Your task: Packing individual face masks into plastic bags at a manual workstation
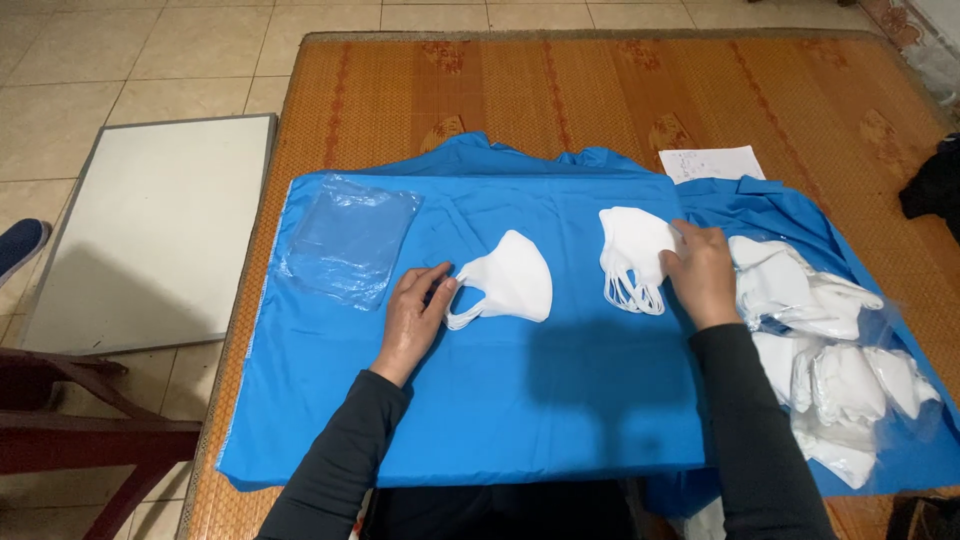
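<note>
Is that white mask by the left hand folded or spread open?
Folded: the white mask lies flat in half, ear loops together at the left hand.

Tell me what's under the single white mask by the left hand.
The single white mask lies directly on the blue cloth, its ear loops touching the left hand. The cloth covers a woven mat; whatever lies between cloth and mat under the mask is hidden.
</note>
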